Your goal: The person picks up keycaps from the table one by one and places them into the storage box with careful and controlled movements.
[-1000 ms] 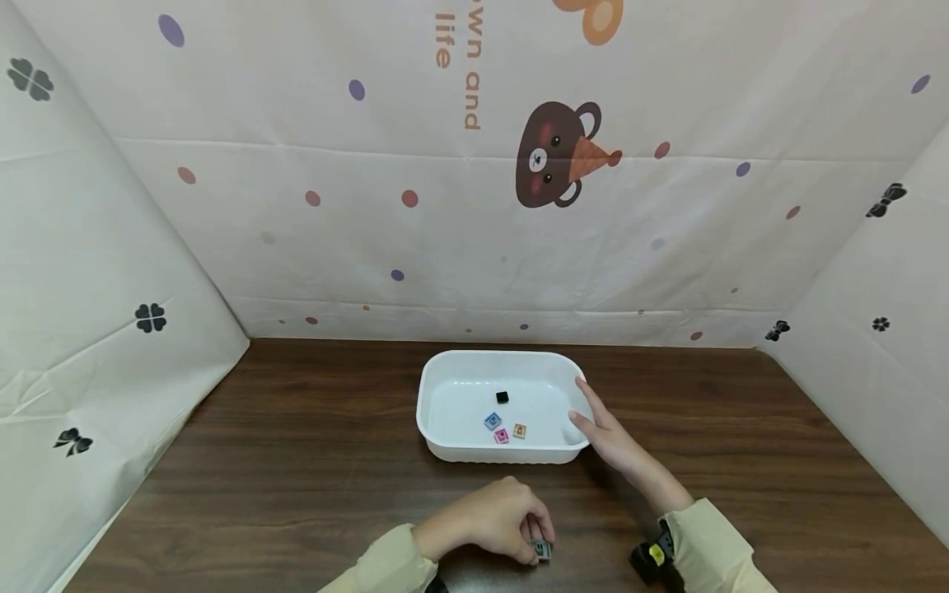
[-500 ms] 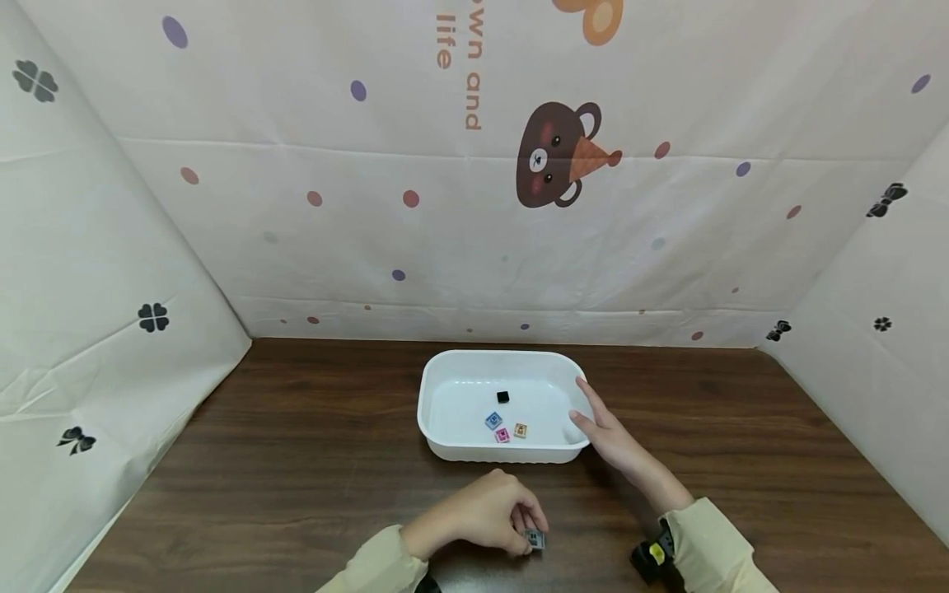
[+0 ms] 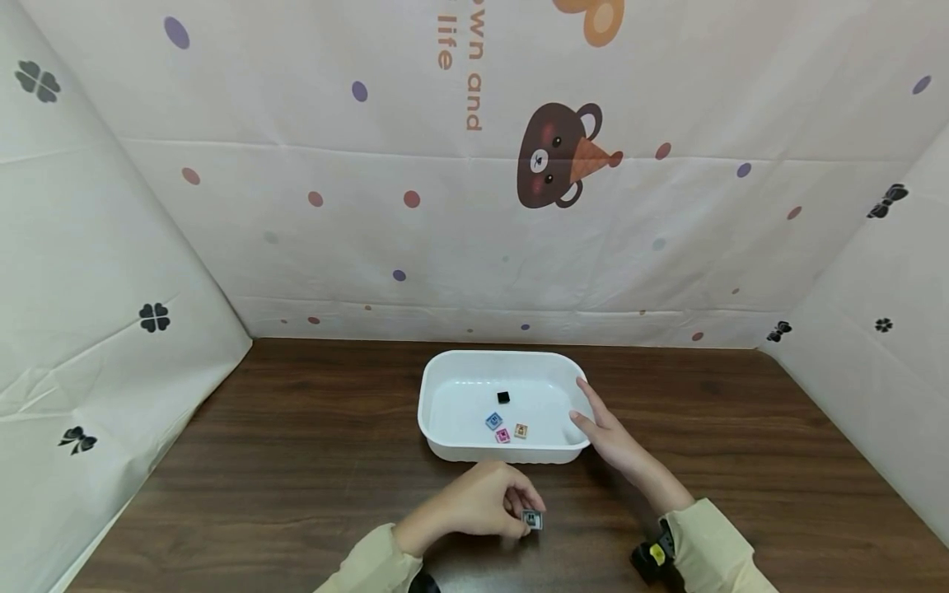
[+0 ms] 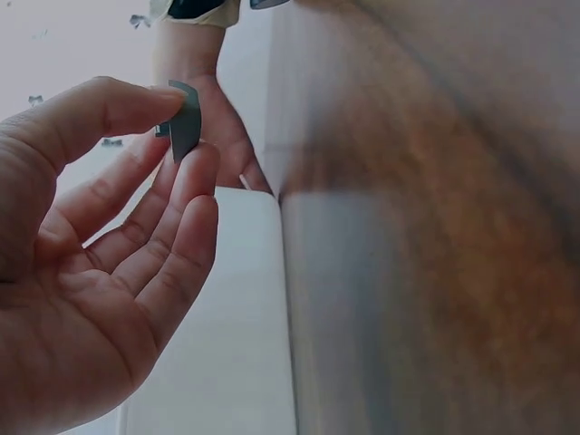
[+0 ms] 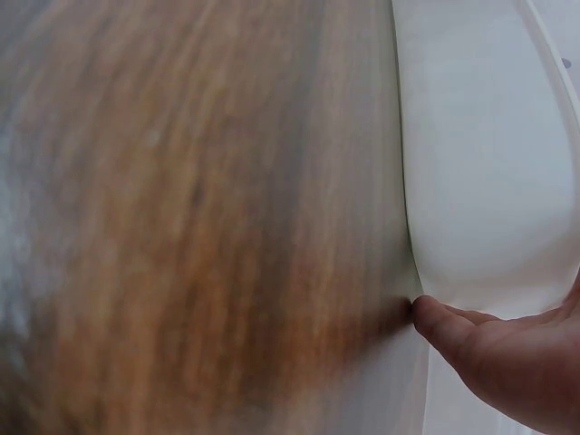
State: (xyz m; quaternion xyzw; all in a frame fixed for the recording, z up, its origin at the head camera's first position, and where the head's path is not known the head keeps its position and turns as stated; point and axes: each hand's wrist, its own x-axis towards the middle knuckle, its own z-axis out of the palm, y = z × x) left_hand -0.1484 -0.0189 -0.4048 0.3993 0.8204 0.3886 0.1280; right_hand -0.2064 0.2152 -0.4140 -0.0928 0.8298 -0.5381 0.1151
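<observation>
My left hand (image 3: 485,501) pinches a small square grey piece (image 3: 532,519) between thumb and fingertips, just in front of the white tray (image 3: 511,454). A dark pattern marks its face. Edge-on in the left wrist view, the grey piece (image 4: 186,122) is thin and slightly curved, with a small stub on one side. Inside the tray lie a blue patterned square piece (image 3: 493,421), a pink one (image 3: 502,436), a yellow-orange one (image 3: 521,431) and a black one (image 3: 503,397). With fairly straight fingers, my right hand (image 3: 611,435) rests against the tray's right end; its thumb (image 5: 439,322) touches the tray.
The tray stands on a dark brown wooden table (image 3: 319,453). A white printed cloth (image 3: 334,231) rises behind the table and along both sides. On my right wrist sits a black strapped device (image 3: 652,556).
My left hand has moved forward toward the tray, carrying the grey piece, whose patterned face now shows more. The right hand and the tray have stayed in place.
</observation>
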